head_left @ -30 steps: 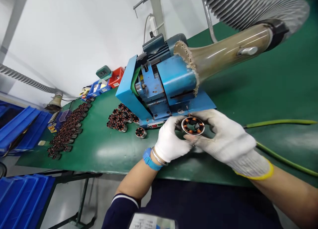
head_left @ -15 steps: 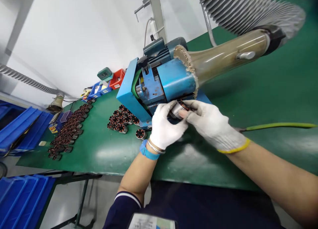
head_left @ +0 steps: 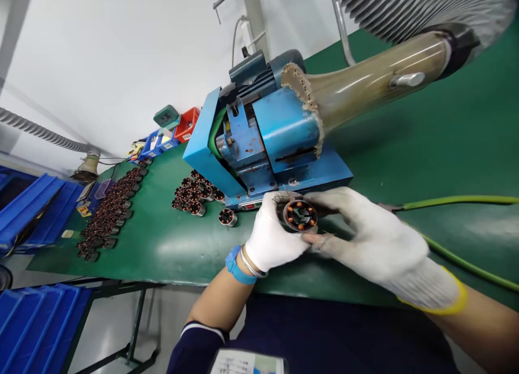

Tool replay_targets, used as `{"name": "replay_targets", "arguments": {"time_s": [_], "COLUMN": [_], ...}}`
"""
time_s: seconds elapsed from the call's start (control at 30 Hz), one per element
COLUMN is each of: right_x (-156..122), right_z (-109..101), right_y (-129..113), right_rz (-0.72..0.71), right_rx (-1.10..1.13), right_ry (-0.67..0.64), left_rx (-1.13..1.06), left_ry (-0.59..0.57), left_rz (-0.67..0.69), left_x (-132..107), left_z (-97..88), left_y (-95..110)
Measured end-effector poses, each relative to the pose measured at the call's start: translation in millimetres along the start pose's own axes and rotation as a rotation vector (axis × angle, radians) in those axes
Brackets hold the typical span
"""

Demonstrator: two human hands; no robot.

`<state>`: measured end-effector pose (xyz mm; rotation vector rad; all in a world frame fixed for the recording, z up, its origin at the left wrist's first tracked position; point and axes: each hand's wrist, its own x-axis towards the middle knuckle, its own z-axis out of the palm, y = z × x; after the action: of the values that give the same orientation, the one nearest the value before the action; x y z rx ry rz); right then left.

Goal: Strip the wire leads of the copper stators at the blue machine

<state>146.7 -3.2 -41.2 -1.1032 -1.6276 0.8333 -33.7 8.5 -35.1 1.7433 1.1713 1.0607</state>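
A motor stator (head_left: 300, 216), a metal ring with copper windings inside, is between my two gloved hands just in front of the blue belt machine (head_left: 287, 131). Its open end with the windings faces up toward me. My left hand (head_left: 275, 233) is closed around its left side. On the right side, my right hand (head_left: 360, 233) grips it with bare thumb tip below and fingers above. A single stator (head_left: 227, 217) stands on the green table left of my left hand, near a cluster of stators (head_left: 197, 194).
Green-handled pliers (head_left: 441, 204) lie right of my right hand, partly hidden by it. An extraction duct (head_left: 365, 93) joins the machine. Long rows of stators (head_left: 111, 212) stand at the left. Red (head_left: 187, 124) and blue bins (head_left: 166, 141) line the wall.
The stator has come away from the machine toward me, and its winding end has turned up. My right hand has shifted right and down. More of the pliers' handles shows.
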Motion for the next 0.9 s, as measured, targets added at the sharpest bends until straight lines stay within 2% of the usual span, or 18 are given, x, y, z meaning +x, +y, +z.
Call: {"name": "replay_targets", "arguments": {"time_s": [0.07, 0.17, 0.23, 0.33, 0.37, 0.4, 0.47, 0.53, 0.57, 0.63, 0.7, 0.73, 0.9], "right_x": [-5, -8, -9, -7, -6, -3, 4, 9, 11, 11, 7, 5, 3], "right_z": [-5, -8, -8, -10, -11, -12, -13, -13, -13, -13, -15, -17, -25], "right_y": [0, 2, 2, 1, 0, -2, -6, -7, -7, -1, 6, 9, 7], "right_rz": [-0.063, -0.093, 0.007, 0.319, 0.375, 0.370, 0.209, 0.047, 0.025, 0.074, 0.104, 0.064, -0.336], "right_rx": [-0.052, -0.036, 0.060, 0.240, 0.254, 0.228, 0.085, -0.063, -0.108, -0.157, -0.189, -0.198, -0.349], "right_ry": [-0.019, -0.050, -0.017, 0.156, 0.206, 0.225, 0.165, 0.042, -0.004, -0.055, -0.068, -0.068, -0.098], "left_rx": [-0.065, -0.035, 0.002, 0.019, 0.024, 0.034, 0.063, 0.085, 0.086, 0.073, 0.052, 0.041, -0.001], "left_ry": [-0.021, -0.037, -0.022, -0.019, -0.029, -0.043, -0.075, -0.073, -0.047, 0.046, 0.126, 0.144, 0.130], "left_rz": [-0.038, -0.029, -0.023, -0.023, -0.027, -0.035, -0.060, -0.070, -0.062, -0.031, -0.010, -0.008, -0.003], "left_x": [0, 2, 3, 1, 0, -2, -4, -6, -6, -6, -5, -5, -3], "left_z": [3.6, 6.0, 6.1, 5.6, 5.4, 5.1, 4.9, 5.5, 6.4, 9.0, 12.2, 13.5, 13.2], "left_y": [0, 2, 3, -2, -4, -7, -12, -14, -14, -13, -10, -9, -10]}}
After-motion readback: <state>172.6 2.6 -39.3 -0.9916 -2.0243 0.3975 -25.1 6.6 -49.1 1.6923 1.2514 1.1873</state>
